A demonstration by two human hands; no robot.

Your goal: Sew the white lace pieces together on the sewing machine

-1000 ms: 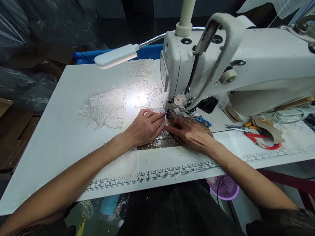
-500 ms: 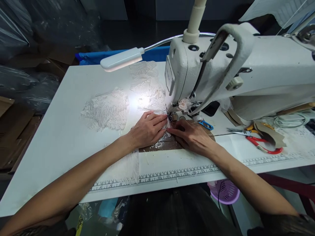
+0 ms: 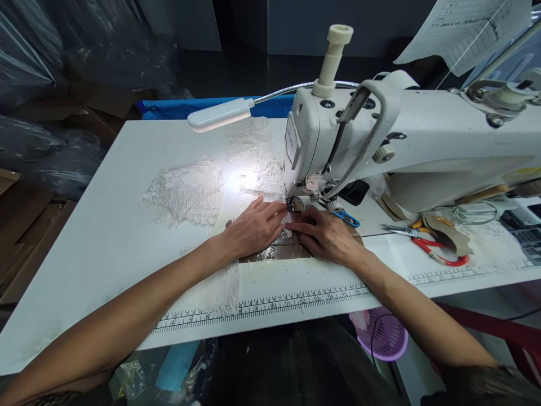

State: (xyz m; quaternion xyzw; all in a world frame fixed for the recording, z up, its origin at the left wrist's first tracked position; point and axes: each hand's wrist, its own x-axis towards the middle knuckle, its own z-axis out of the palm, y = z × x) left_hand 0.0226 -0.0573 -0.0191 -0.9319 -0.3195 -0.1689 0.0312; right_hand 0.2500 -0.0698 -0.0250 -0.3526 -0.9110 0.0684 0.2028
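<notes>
My left hand (image 3: 256, 228) lies palm down, fingers out nearly straight and close together, pressing on the lace (image 3: 289, 219) rather than gripping it. My right hand (image 3: 323, 234) is half curled, its index finger stretched to the lace's near edge, close to my left fingertips; I cannot tell whether its thumb and fingers pinch anything. The lace sits between my hands, just in front of the presser foot (image 3: 291, 204), over a brown plate (image 3: 276, 255). A pale rose (image 3: 314, 183) hangs on the sewing machine (image 3: 310, 135) above my right hand. Just beyond that hand lie blue snips (image 3: 346, 218) and a black object (image 3: 355, 192); farther right, red-handled scissors (image 3: 439, 252). Left of the machine, a lace heap (image 3: 186, 192) and lace pieces (image 3: 256, 160) rest on the white table (image 3: 105, 225), near the lamp (image 3: 220, 115). Another lace panel (image 3: 222, 290) lies beneath my left forearm, reaching the printed ruler (image 3: 274, 304). Below the table edge stands a purple basket (image 3: 386, 338).
</notes>
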